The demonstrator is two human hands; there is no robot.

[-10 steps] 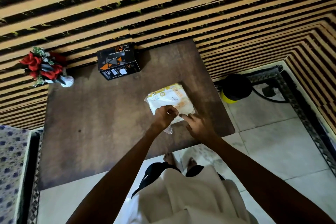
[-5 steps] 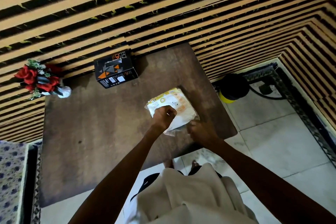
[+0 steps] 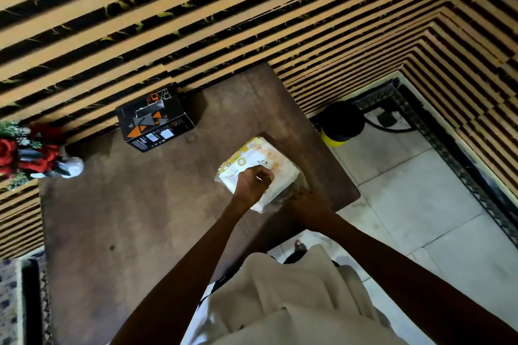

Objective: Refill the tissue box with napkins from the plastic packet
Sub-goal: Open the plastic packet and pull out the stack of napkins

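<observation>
A white and yellow plastic packet of napkins lies on the dark wooden table near its right edge. My left hand rests on top of the packet, fingers closed on its plastic. My right hand grips the packet's clear plastic end at the near right corner. A black tissue box with orange triangles stands at the table's back edge against the wall, apart from both hands.
A vase of red flowers stands at the table's back left corner. A black and yellow round container sits on the tiled floor right of the table. A slatted wall runs behind. A patterned cushion lies at the left edge.
My right hand has slid from the packet's top to its near right plastic end. My left hand stays closed on the packet. The packet's clear end has pulled out toward me.
</observation>
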